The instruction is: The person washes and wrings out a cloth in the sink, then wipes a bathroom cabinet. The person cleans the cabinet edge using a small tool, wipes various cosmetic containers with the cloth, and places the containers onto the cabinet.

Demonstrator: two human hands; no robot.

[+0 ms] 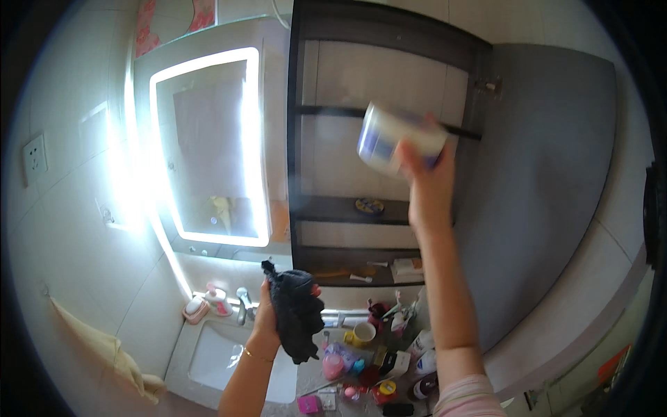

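My right hand (430, 172) is raised in front of the open wall cabinet (294, 156), gripping a white and blue cylindrical container (388, 138) that is tipped on its side and slightly blurred. Its contents cannot be made out. Lower down, my left hand (268, 318) holds a bunched dark cloth (297, 313) over the edge of the washbasin (213, 359). On a cabinet shelf behind sits a round blue and yellow item (369, 206). The bottom shelf bears a white packet (407, 270) and a few small white items.
The grey cabinet door (542, 182) stands swung out at right. A lit mirror (208, 151) hangs at left above the faucet (243, 299). Bottles, a yellow mug (360, 334), toothbrushes and small boxes crowd the counter (307, 380). A pale towel (99, 344) hangs at far left.
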